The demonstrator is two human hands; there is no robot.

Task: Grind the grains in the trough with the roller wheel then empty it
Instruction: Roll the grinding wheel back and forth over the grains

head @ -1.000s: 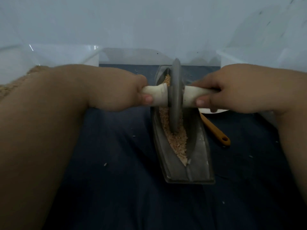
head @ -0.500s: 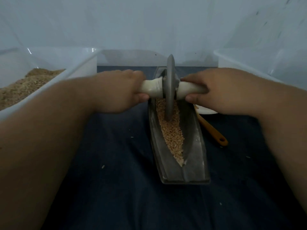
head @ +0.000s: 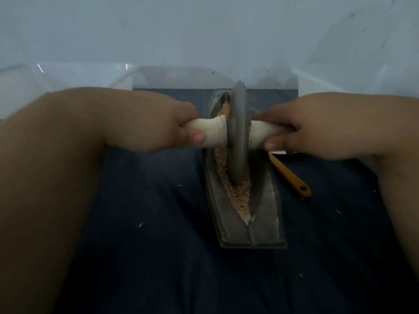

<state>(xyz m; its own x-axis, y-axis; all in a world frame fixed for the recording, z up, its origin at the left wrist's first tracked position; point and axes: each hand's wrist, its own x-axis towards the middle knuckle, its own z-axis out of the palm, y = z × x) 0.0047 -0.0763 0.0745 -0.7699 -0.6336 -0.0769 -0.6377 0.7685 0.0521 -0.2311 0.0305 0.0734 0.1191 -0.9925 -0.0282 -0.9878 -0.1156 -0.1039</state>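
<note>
We clench the grey metal roller wheel [head: 237,137] by its cream handles [head: 213,132], left hand [head: 154,123] at 9 o'clock, right hand [head: 317,128] at 3 o'clock; it stands amid tan grains [head: 238,196] in the grey boat-shaped trough [head: 267,223].

the trough [head: 267,225] lies lengthwise on the cloth [head: 158,245], right of the middle, one end toward the near edge. grains [head: 240,196] lie in its groove, with the roller wheel [head: 237,137] upright in them. the left hand [head: 158,123] grips the wheel's left handle and the right hand [head: 317,128] its right. a spatula [head: 290,177] lies just right of the trough.
</note>
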